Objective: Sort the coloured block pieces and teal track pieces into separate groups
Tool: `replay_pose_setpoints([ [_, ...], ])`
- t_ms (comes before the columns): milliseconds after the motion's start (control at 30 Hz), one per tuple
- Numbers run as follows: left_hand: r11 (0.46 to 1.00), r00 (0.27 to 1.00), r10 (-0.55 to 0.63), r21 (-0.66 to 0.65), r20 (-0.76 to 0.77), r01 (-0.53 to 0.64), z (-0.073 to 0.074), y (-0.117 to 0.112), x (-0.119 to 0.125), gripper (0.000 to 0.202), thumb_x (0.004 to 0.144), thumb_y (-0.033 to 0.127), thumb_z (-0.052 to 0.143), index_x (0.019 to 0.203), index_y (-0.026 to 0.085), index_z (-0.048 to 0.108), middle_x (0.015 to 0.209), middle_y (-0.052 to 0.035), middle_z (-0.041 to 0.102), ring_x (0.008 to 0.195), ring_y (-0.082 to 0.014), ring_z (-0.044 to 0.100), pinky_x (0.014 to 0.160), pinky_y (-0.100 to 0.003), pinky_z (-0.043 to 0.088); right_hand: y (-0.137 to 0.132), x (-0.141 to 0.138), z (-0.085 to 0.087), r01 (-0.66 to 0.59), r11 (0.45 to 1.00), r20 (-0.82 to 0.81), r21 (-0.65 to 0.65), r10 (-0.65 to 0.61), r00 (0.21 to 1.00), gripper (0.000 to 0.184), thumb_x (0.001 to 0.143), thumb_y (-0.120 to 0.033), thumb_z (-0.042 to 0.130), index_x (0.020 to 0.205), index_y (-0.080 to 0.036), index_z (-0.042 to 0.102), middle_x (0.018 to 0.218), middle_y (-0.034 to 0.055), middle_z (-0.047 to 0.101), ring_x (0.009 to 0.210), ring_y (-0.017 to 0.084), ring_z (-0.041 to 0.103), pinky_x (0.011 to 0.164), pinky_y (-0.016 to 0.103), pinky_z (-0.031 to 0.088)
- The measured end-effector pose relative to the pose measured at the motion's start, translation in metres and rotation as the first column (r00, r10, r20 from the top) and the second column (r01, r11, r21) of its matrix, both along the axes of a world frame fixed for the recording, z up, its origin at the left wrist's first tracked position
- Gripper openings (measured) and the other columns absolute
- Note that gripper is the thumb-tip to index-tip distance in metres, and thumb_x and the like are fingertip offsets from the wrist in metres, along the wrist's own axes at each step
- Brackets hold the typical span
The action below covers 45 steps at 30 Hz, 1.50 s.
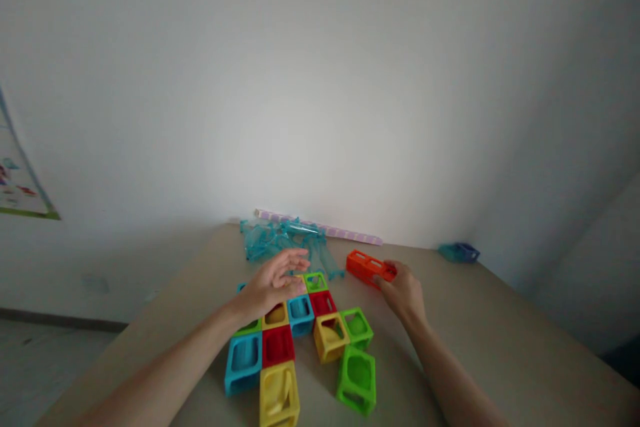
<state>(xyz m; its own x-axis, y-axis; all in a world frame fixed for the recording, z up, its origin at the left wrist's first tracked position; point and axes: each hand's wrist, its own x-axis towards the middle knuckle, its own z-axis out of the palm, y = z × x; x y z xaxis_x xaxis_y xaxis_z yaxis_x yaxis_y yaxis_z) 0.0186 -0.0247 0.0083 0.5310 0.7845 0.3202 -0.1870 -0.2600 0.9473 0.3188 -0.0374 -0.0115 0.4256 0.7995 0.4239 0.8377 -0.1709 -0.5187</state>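
My right hand (406, 292) grips the near end of a long orange-red openwork block (364, 265), thumb on one side and fingers on the other. To the left, my left hand (278, 278) hovers over a cluster of hollow cube blocks, its fingers loosely curved and apart with nothing in them. In the cluster are a blue cube (245, 355), a red cube (279, 345), a yellow cube (279, 392) and several more, partly hidden under my left hand and forearm. A green cube (357, 377) sits at its right edge, near another green cube (357, 327).
Behind the blocks lies a tangle of clear blue plastic pieces (270, 240). A lilac patterned strip (350, 235) runs along the wall. At the far right of the beige table (480, 327) is a dark blue container (466, 253). A poster (20, 180) hangs at left.
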Motion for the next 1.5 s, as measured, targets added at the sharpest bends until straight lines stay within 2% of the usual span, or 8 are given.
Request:
replay_pose_setpoints([
  [133,1.000,1.000,0.002,0.002,-0.005,-0.002,0.000,0.001,-0.001,0.050,0.079,0.033,0.068,0.124,0.022,0.051,0.120,-0.0118,0.057,0.120,-0.0262,0.048,0.099,-0.041,0.040,-0.004,-0.007,-0.002,0.070,0.997,0.204,-0.008,-0.067,0.977,0.046,0.067,-0.013,0.053,0.111,-0.016,0.065,0.117,0.0164,0.061,0.114,0.036,0.049,0.098,0.059,0.027],
  [400,1.000,1.000,0.011,0.014,0.001,-0.011,-0.004,0.004,-0.002,0.044,0.082,0.033,0.064,0.123,0.021,0.053,0.118,-0.0112,0.059,0.118,-0.0248,0.051,0.101,-0.040,0.039,0.005,-0.030,-0.010,-0.328,0.944,0.353,-0.036,0.319,0.879,0.043,0.084,-0.014,0.045,0.127,-0.011,0.053,0.129,0.0120,0.057,0.120,0.019,0.050,0.100,0.030,0.038],
  [700,1.000,1.000,0.016,0.002,0.002,-0.016,-0.004,0.004,-0.001,0.040,0.081,0.033,0.065,0.118,0.019,0.057,0.115,-0.0112,0.061,0.114,-0.0252,0.053,0.100,-0.040,0.040,-0.004,-0.014,0.002,0.107,0.988,0.483,-0.108,-0.042,0.875,0.030,0.086,-0.029,0.049,0.100,-0.008,0.067,0.094,0.0208,0.067,0.096,0.035,0.058,0.091,0.047,0.034],
  [967,1.000,0.998,-0.028,-0.010,-0.052,0.027,-0.003,0.002,-0.002,0.035,0.081,0.030,0.064,0.113,0.019,0.058,0.110,-0.0092,0.061,0.111,-0.0245,0.053,0.095,-0.038,0.043,-0.001,-0.003,-0.003,0.185,0.973,0.476,-0.138,-0.099,0.874,0.025,0.081,-0.014,0.047,0.095,-0.006,0.067,0.093,0.0225,0.065,0.094,0.034,0.058,0.082,0.041,0.037],
  [1133,0.995,0.999,0.017,0.101,-0.038,-0.013,0.003,-0.001,-0.001,0.025,0.081,0.029,0.064,0.102,0.017,0.064,0.102,-0.0074,0.059,0.095,-0.0207,0.058,0.086,-0.034,0.046,-0.005,-0.004,0.001,0.227,0.971,0.432,-0.081,-0.171,0.885,0.029,0.083,-0.015,0.045,0.096,-0.004,0.067,0.093,0.0267,0.063,0.096,0.040,0.056,0.084,0.051,0.035],
  [1233,0.959,0.988,0.149,0.249,-0.028,-0.138,0.004,0.002,-0.005,0.016,0.081,0.028,0.062,0.092,0.017,0.066,0.101,-0.0073,0.058,0.087,-0.0181,0.058,0.079,-0.030,0.047,-0.006,-0.008,0.004,0.013,0.998,0.293,0.056,-0.029,0.956,0.033,0.078,-0.007,0.042,0.101,-0.002,0.066,0.098,0.0265,0.061,0.102,0.039,0.054,0.090,0.055,0.033],
  [1333,0.840,0.921,0.376,0.454,-0.097,-0.296,0.001,0.012,-0.012,0.012,0.084,0.023,0.057,0.083,0.016,0.067,0.088,-0.0052,0.059,0.075,-0.0145,0.055,0.067,-0.025,0.044,-0.005,-0.018,0.004,-0.276,0.956,0.228,0.102,0.248,0.942,0.034,0.078,-0.005,0.042,0.100,-0.012,0.067,0.100,0.0143,0.065,0.098,0.025,0.059,0.090,0.037,0.042],
  [1500,0.716,0.788,0.561,0.627,-0.253,-0.308,-0.006,0.025,-0.019,0.014,0.080,0.013,0.053,0.075,0.016,0.066,0.072,-0.0001,0.059,0.058,-0.0100,0.049,0.056,-0.022,0.037,-0.009,-0.043,0.000,-0.662,0.748,0.048,0.058,0.660,0.750,0.025,0.085,-0.020,0.050,0.105,-0.020,0.065,0.103,0.0056,0.068,0.090,0.017,0.063,0.079,0.027,0.049],
])
